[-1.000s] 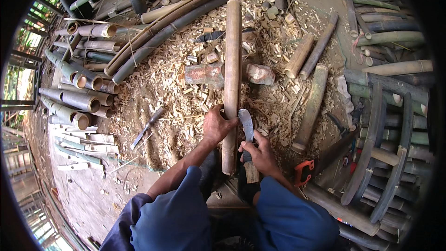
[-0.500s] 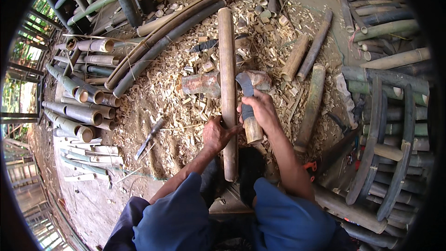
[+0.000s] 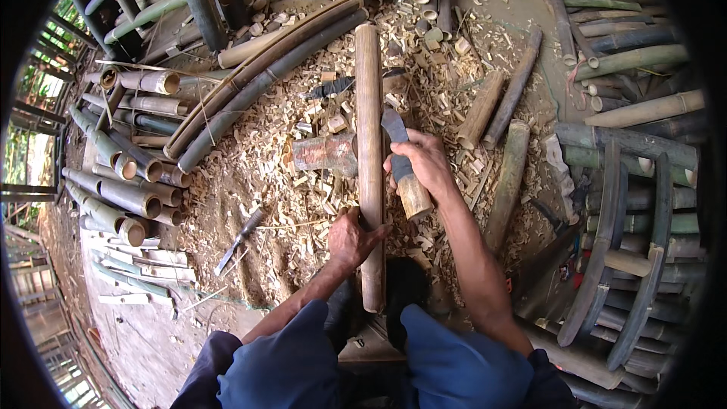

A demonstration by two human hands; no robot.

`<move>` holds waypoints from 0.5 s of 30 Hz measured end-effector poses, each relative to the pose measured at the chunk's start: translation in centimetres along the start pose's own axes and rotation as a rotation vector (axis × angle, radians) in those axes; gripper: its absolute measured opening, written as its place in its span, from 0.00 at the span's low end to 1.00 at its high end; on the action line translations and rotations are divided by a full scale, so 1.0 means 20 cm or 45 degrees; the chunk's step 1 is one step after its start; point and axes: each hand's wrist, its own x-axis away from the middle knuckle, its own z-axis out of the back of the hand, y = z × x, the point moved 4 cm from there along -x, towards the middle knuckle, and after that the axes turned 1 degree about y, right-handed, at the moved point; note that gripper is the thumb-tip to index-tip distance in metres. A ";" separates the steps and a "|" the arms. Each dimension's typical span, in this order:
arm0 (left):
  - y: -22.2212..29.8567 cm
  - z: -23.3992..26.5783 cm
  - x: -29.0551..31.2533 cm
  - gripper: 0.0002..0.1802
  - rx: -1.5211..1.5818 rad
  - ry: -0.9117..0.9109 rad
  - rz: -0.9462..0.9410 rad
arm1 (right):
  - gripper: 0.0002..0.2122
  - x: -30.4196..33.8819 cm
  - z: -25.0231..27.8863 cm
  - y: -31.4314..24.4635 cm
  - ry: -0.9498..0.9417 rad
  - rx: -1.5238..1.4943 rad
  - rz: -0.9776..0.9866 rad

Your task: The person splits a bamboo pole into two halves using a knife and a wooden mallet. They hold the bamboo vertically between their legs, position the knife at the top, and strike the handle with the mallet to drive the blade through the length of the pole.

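Note:
A long brown bamboo pole (image 3: 369,121) points away from me between my knees, its near end close to my feet. My left hand (image 3: 351,239) is closed around its lower part, thumb across the top. Just right of the pole, my right hand (image 3: 421,160) grips a broad-bladed knife (image 3: 401,159) with a dark wrapped section and a pale wooden handle end. The dark blade points away from me and lies close beside the pole. Under the pole rests a short, reddish, weathered bamboo block (image 3: 324,154), its right part hidden by the pole and my right hand.
Wood chips (image 3: 265,174) cover the ground. A chisel-like tool (image 3: 239,241) lies at left, and another dark-handled tool (image 3: 333,88) beyond the block. Cut bamboo tubes (image 3: 121,193) are stacked left; loose pieces (image 3: 509,182) lie right, beside a curved bamboo frame (image 3: 634,250).
My right hand and the knife have shifted slightly away from me, the handle end swinging right. My left hand keeps its hold on the pole. The whole view has shifted a little.

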 end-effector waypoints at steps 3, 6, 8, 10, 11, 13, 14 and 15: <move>0.00 0.00 -0.01 0.38 -0.022 -0.017 0.009 | 0.09 -0.05 -0.01 -0.03 0.015 0.108 -0.003; -0.02 -0.01 -0.01 0.37 -0.026 -0.072 0.032 | 0.09 -0.01 -0.04 0.02 0.196 0.152 0.009; -0.02 0.01 0.01 0.37 -0.017 -0.015 -0.001 | 0.12 0.08 -0.05 0.08 0.070 0.026 0.058; -0.02 0.00 0.01 0.36 -0.056 -0.061 0.073 | 0.13 0.13 -0.04 0.07 0.064 0.003 0.109; -0.02 0.00 0.01 0.36 -0.058 -0.062 0.071 | 0.13 0.10 -0.02 0.06 0.100 -0.065 0.134; 0.01 0.00 -0.01 0.36 -0.086 -0.074 0.036 | 0.12 0.01 0.02 -0.09 0.187 0.118 0.081; 0.03 0.00 0.00 0.36 -0.116 -0.082 0.025 | 0.12 -0.02 0.05 -0.10 0.108 0.068 0.083; 0.02 -0.01 0.00 0.36 -0.074 -0.083 0.036 | 0.11 -0.03 0.06 -0.13 0.055 -0.018 0.061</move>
